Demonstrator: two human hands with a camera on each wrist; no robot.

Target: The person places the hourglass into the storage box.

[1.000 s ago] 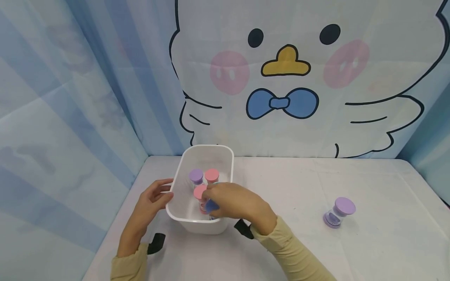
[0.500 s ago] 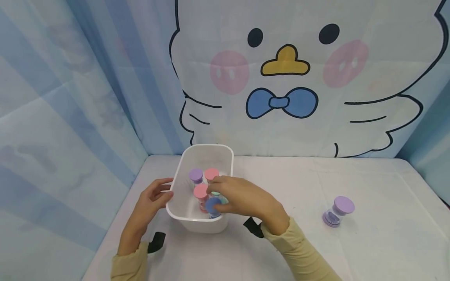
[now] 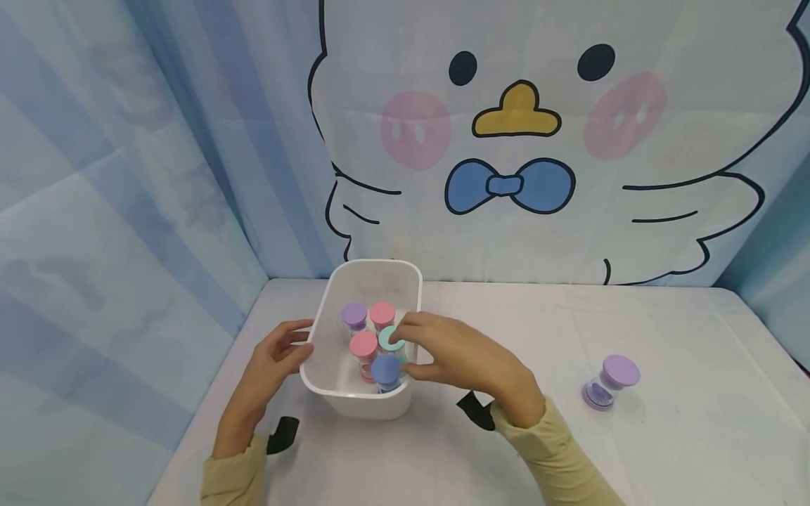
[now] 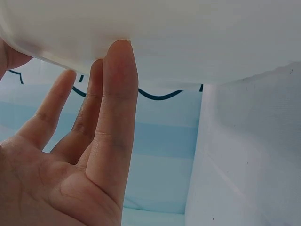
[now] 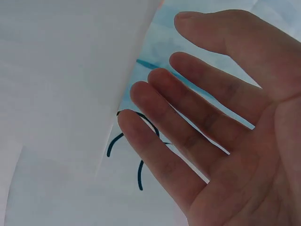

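Observation:
A white plastic bin (image 3: 337,383) holds several small sand timers, standing close together. Their caps are purple (image 3: 354,314), pink (image 3: 382,314), a second pink (image 3: 363,344), mint green (image 3: 387,340) and blue (image 3: 386,369). My left hand (image 3: 275,362) touches the bin's left side; in the left wrist view its fingers (image 4: 117,108) are fairly straight against the wall. Over the bin's right rim, my right hand (image 3: 458,355) has its fingertips above the mint and blue timers. The right wrist view shows its fingers (image 5: 162,160) spread, with nothing between thumb and fingers.
Another purple sand timer (image 3: 611,381) stands alone on the white tabletop (image 3: 696,436), to the right. Behind the table hangs a cloth backdrop (image 3: 519,246) with a cartoon bird, and a blue curtain (image 3: 126,281) borders the left side.
The right hand has let go of the blue sand timer and drawn back up and to the right, exposing the blue and mint caps. My left hand keeps its place at the bin.

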